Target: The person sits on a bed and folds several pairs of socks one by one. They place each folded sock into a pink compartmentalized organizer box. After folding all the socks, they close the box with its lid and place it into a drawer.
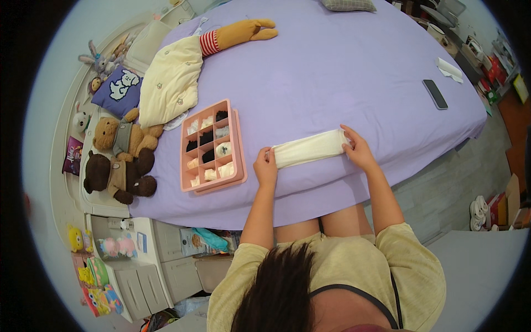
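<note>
A flat strip of cream-white knit fabric [309, 148], perhaps a long sock or folded stockings, is stretched lengthwise along the near side of the bed. My left hand [266, 168] pinches its left end between thumb and fingers. At the opposite end, my right hand [357, 150] grips the edge, thumb below and index finger along the top corner. Left of my left hand stands a pink divided storage box [242, 166], its compartments holding rolled white, black, grey and peach fabric pieces. One white roll [224, 149] bears a dark bow-like mark.
A lavender sheet [332, 74] covers the bed. A smartphone [435, 94] and white paper [449, 69] lie at the right. Towards the headboard are a cream quilted pillow [171, 81], a brown teddy bear [120, 174] and a tan teddy bear [124, 135]. A nightstand [159, 249] stands lower left.
</note>
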A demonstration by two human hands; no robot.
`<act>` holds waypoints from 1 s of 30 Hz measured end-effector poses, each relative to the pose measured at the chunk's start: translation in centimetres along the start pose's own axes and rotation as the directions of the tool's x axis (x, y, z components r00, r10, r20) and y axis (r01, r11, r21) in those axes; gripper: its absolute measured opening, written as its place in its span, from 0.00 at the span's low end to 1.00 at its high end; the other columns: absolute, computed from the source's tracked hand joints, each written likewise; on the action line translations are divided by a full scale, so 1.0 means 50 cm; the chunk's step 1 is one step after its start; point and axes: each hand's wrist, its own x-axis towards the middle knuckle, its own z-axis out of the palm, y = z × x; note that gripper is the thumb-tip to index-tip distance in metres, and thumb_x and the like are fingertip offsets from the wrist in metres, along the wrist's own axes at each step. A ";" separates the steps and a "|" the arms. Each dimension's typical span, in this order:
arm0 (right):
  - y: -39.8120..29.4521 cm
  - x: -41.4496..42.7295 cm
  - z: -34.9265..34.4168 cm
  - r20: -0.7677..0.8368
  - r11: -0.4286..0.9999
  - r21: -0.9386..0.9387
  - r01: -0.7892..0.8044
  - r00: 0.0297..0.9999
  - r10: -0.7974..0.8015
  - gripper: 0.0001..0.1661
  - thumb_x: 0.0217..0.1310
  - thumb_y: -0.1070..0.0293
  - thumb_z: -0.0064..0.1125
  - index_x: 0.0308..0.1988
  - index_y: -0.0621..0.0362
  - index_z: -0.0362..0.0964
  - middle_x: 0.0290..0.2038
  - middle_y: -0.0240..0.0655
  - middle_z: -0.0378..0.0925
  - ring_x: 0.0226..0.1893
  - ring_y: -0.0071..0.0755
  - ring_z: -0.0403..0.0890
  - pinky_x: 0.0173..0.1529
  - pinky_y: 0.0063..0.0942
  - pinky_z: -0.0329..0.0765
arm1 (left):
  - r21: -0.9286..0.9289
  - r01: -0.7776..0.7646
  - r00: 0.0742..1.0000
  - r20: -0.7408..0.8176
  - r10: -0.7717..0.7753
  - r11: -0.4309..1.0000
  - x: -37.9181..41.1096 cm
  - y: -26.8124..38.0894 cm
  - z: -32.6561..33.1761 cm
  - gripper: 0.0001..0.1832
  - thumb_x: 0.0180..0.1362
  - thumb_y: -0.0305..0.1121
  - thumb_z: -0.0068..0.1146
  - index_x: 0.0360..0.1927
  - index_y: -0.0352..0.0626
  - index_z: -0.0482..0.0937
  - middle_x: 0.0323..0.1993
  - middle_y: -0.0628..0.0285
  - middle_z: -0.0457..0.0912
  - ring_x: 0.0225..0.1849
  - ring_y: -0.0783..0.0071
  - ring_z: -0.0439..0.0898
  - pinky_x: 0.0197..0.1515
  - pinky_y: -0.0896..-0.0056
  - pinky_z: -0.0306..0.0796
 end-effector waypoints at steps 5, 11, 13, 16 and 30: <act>0.005 0.006 0.002 0.014 0.999 0.044 0.012 1.000 -0.013 0.34 0.56 0.83 0.51 0.63 0.55 0.61 0.56 0.48 0.72 0.46 0.30 0.78 0.48 0.25 0.75 | 0.086 -0.036 0.999 -0.027 0.038 0.996 0.001 -0.011 0.004 0.09 0.62 0.33 0.55 0.36 0.36 0.79 0.13 0.68 0.71 0.15 0.83 0.66 0.19 0.74 0.60; 0.015 0.007 -0.004 -0.012 0.999 0.047 0.023 1.000 -0.023 0.33 0.56 0.83 0.52 0.62 0.55 0.62 0.56 0.46 0.72 0.41 0.29 0.80 0.45 0.24 0.76 | 0.091 -0.088 0.995 -0.048 0.092 0.992 0.006 -0.020 0.008 0.10 0.61 0.34 0.56 0.36 0.35 0.79 0.14 0.67 0.71 0.16 0.82 0.66 0.19 0.73 0.60; 0.018 0.005 0.000 -0.031 0.997 0.074 0.032 0.999 -0.030 0.33 0.55 0.82 0.53 0.62 0.55 0.62 0.56 0.46 0.72 0.40 0.28 0.80 0.44 0.24 0.77 | 0.102 -0.077 0.996 -0.039 0.081 0.992 0.006 -0.024 0.008 0.10 0.61 0.34 0.56 0.36 0.36 0.79 0.14 0.67 0.71 0.16 0.82 0.66 0.20 0.74 0.60; 0.023 0.000 -0.001 -0.042 0.995 0.093 -0.017 0.999 0.021 0.33 0.56 0.81 0.53 0.62 0.55 0.63 0.54 0.44 0.74 0.37 0.26 0.80 0.42 0.23 0.77 | 0.090 -0.053 0.998 -0.029 0.056 0.995 0.005 -0.033 0.010 0.10 0.61 0.34 0.56 0.37 0.35 0.80 0.15 0.67 0.72 0.16 0.82 0.67 0.20 0.74 0.61; 0.015 0.029 -0.001 -0.018 0.990 -0.119 -0.081 0.997 0.079 0.33 0.53 0.76 0.59 0.60 0.53 0.66 0.31 0.33 0.79 0.31 0.23 0.75 0.39 0.23 0.74 | 0.033 -0.051 0.999 -0.002 0.052 0.998 0.003 -0.045 0.010 0.09 0.62 0.33 0.55 0.37 0.36 0.79 0.16 0.69 0.73 0.15 0.85 0.67 0.16 0.78 0.61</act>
